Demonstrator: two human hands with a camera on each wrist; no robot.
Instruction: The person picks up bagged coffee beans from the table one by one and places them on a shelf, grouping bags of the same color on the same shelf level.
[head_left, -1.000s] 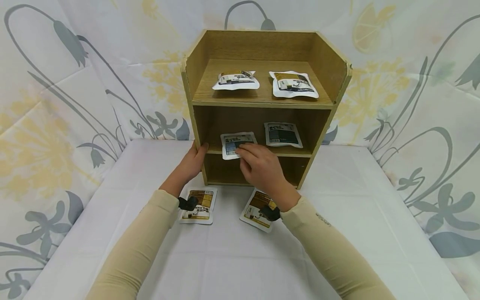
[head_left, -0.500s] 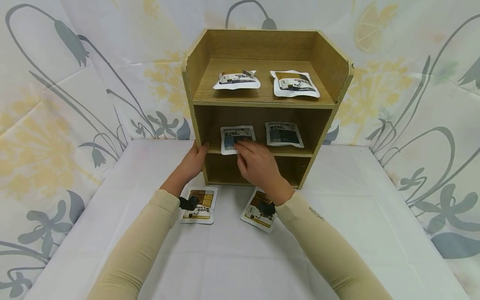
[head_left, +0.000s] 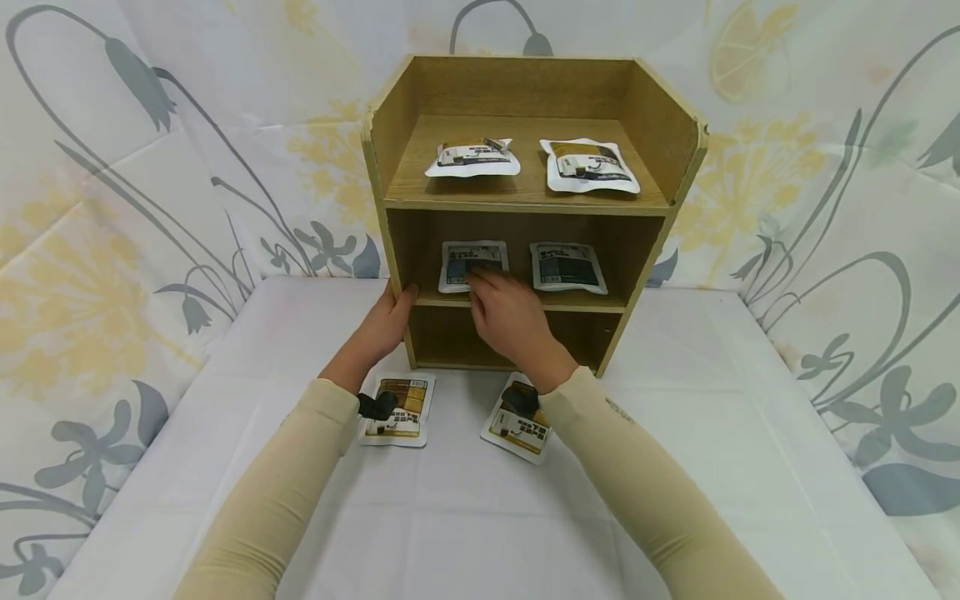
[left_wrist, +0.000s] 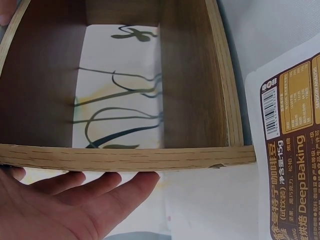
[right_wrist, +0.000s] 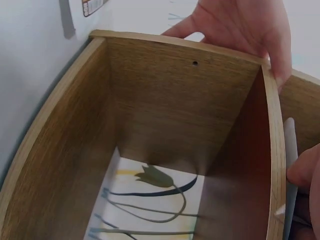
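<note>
My left hand (head_left: 384,323) holds the side panel of a small wooden shelf unit (head_left: 525,204), thumb at its front edge, fingers along the outside. On the middle level lies a white-edged dark coffee bean packet (head_left: 453,265), and the fingers of my right hand (head_left: 512,317) press on its front part. In the right wrist view that packet (right_wrist: 290,135) shows edge-on beside the shelf board, with a fingertip touching it. A second dark packet (head_left: 567,267) lies to the right on the same level.
Two white and brown packets, a left one (head_left: 472,158) and a right one (head_left: 589,167), lie on the top level. On the white tabletop (head_left: 450,533) in front are two brown coffee bean packets, one left (head_left: 405,408) and one right (head_left: 517,425), partly behind the wrists.
My right hand has moved the left dark packet back from overhanging the middle board's front edge to lying on the board. The left hand stays at the side panel.
</note>
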